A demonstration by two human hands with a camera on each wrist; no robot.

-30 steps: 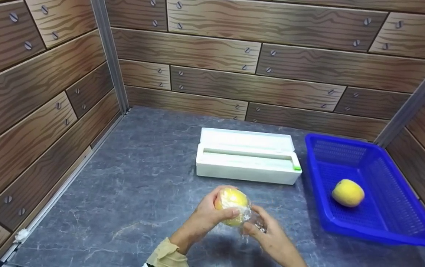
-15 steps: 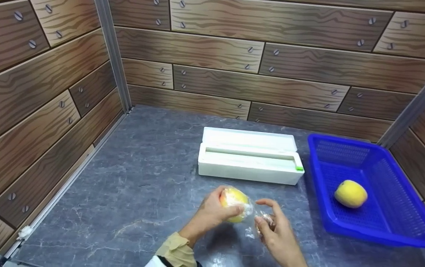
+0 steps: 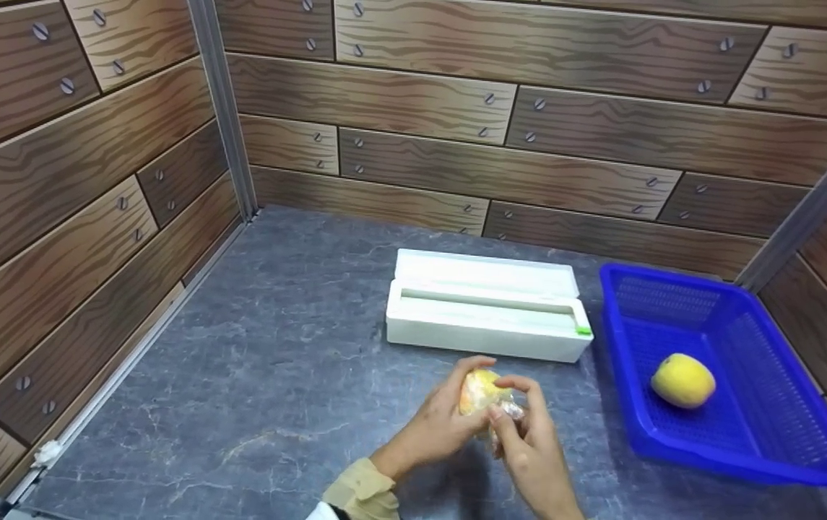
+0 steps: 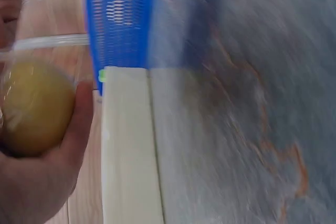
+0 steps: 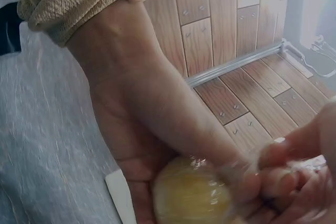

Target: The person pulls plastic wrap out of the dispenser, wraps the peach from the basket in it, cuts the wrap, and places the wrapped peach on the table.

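My left hand (image 3: 439,417) grips a round yellow fruit (image 3: 477,390) with a reddish side, wrapped in clear cling film. In the left wrist view the fruit (image 4: 39,109) lies in the curve of the fingers and thumb, its film shiny. My right hand (image 3: 542,448) pinches a gathered bunch of the cling film (image 3: 511,410) at the fruit's right side, thumb and fingers close against it. The right wrist view shows film (image 5: 239,170) stretched between the wrapped fruit (image 5: 191,195) and the right fingers. Both hands are over the table, in front of a white box.
The long white cling film box (image 3: 482,336) stands with its lid raised and a green piece at its right end. A blue basket (image 3: 738,451) at the right holds another yellow fruit (image 3: 682,380). Wood-patterned walls (image 3: 384,94) enclose the dark marbled table (image 3: 269,339).
The right hand first drew away from the fruit with film between its fingers, then came back against it. The left hand has shifted right, turning the fruit.
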